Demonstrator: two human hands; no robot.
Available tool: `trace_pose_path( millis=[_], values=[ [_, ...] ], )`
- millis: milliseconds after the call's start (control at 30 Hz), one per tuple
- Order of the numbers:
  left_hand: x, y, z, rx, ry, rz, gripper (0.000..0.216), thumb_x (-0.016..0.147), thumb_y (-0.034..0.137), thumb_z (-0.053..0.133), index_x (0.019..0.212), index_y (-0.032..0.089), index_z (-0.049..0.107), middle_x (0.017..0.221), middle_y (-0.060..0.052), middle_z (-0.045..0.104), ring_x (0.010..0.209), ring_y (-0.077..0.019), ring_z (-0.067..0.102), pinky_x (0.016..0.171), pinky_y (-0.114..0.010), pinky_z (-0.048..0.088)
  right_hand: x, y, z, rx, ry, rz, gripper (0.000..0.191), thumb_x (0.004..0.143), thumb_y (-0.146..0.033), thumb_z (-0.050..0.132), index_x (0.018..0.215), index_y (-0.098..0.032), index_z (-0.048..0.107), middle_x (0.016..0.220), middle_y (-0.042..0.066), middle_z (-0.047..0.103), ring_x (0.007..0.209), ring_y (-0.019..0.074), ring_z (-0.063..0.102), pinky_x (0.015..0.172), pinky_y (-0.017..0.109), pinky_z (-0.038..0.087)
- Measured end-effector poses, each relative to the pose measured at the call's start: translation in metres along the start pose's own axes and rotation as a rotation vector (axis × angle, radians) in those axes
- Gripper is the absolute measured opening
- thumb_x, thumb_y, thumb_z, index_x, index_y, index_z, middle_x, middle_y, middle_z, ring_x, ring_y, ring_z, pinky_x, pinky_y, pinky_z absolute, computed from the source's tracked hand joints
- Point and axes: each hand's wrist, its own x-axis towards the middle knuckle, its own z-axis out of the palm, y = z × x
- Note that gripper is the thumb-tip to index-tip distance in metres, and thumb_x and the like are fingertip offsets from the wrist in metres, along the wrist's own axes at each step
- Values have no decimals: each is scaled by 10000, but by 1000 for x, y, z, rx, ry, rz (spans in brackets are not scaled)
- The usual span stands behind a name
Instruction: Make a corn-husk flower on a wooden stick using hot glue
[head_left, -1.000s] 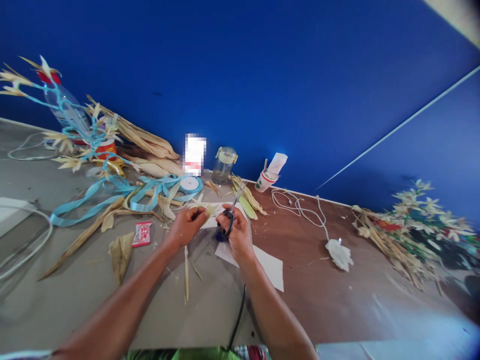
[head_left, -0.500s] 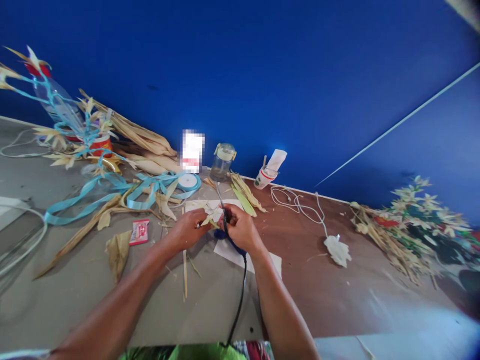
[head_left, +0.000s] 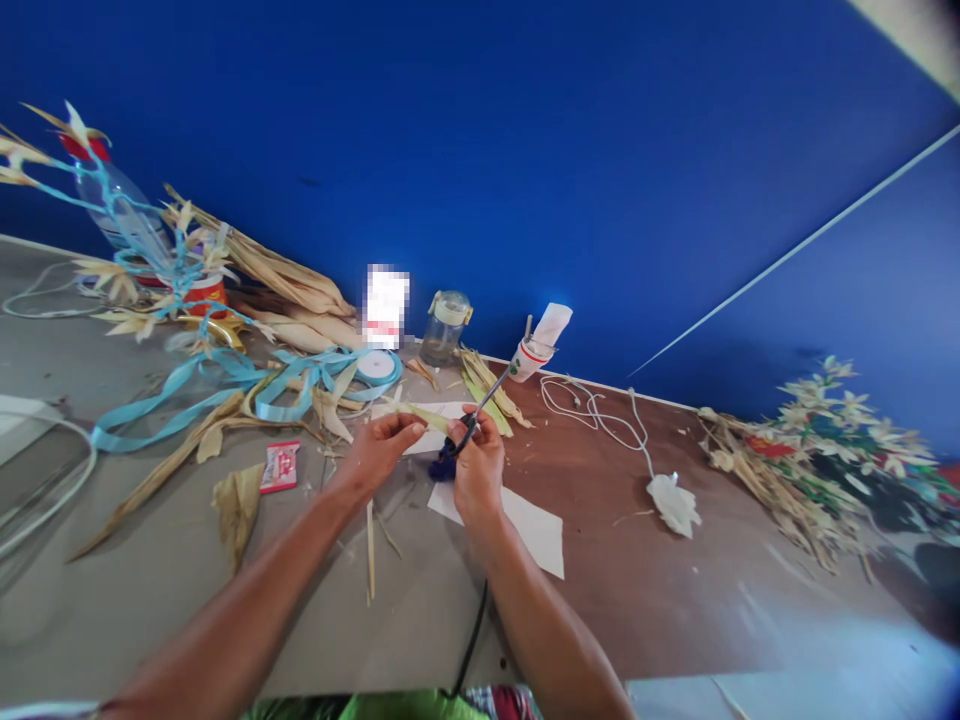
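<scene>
My left hand (head_left: 381, 450) pinches a narrow pale-green corn husk strip (head_left: 429, 416), whose other end reaches toward my right fingers. In my right hand (head_left: 480, 465) is a corded tool that looks like a soldering iron (head_left: 491, 393), its thin metal shaft slanting up to the right. Its black cord (head_left: 475, 625) runs down to the table's front edge. A dark blue bundle (head_left: 442, 467) sits just below the fingers; I cannot tell what it is. White paper sheets (head_left: 538, 530) lie under and beside my hands.
Blue ribbon (head_left: 169, 395), a ribbon spool (head_left: 377, 366) and dried husks (head_left: 262, 265) lie left. A glass jar (head_left: 445, 330) and a white cup (head_left: 527, 360) stand by the wall. A white cable (head_left: 600, 410) and husk flowers (head_left: 855, 430) lie right; a red packet (head_left: 280, 466) lies near my left forearm.
My right hand has turned, so the iron's shaft swings from pointing up-left to up-right. My left hand has shifted slightly left and down, and the husk strip now stretches between the hands.
</scene>
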Motion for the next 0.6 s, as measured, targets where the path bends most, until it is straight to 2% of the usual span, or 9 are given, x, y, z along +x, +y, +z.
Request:
trace_pose_path(
  millis=[167,300,400,467,600],
  values=[
    [-3,2,8,-29,29,11,303,624,444,684,678,151,628,565,22,547,534,-96,415,512,-229,302,-10,6,6,-106,-37,-3,367,645,-259,676,971,-187,523,727,-25,576,662,96,537,645,222,432],
    [1,-1,1,3,87,37,285,628,434,666,636,159,590,522,39,497,487,-84,367,476,-229,260,-12,6,5,-178,-84,-27,375,660,-286,661,991,-190,514,752,-11,567,678,108,540,653,234,442],
    [4,-3,-8,32,124,46,305,696,423,611,562,164,522,479,54,419,468,-77,342,468,-226,253,-10,-3,-2,-223,-144,-29,380,657,-287,672,993,-195,519,752,-12,551,659,107,527,631,232,439],
    [5,-1,-14,40,142,44,302,709,405,603,556,166,501,477,60,398,466,-74,335,467,-222,255,-7,-14,-9,-270,-234,7,392,645,-283,693,993,-201,532,738,-20,542,633,103,510,602,226,428],
    [6,3,-20,41,94,21,285,694,416,617,604,155,545,505,53,423,475,-73,341,460,-221,242,-3,-37,-25,-419,-546,169,388,604,-286,750,944,-180,595,694,-30,543,642,101,512,626,227,427]
  ],
)
